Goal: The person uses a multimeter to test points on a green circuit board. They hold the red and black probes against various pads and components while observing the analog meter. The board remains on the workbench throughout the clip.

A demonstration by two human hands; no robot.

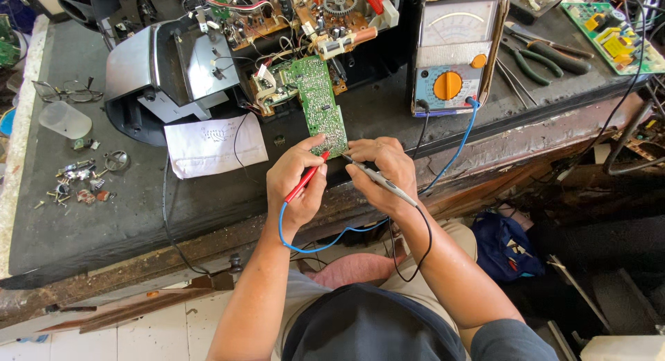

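My left hand point(296, 183) grips a red test probe point(306, 175) with its tip at the near end of a green circuit board point(318, 99). My right hand point(379, 173) holds a grey-black test probe point(379, 180), its tip touching the same end of the board. A blue lead and a black lead run from the probes to an analog multimeter point(452, 53) with an orange dial, standing upright at the back right. The board is wired to an opened electronic device point(208, 53) with exposed parts.
A white paper sheet point(215, 145) lies left of the board. Small loose parts point(80, 181), eyeglasses point(66, 92) and a clear plastic cup point(64, 119) sit at the left. Pliers point(544, 56) and another green board point(613, 35) lie at the right. A blue bag point(504, 245) is below the bench.
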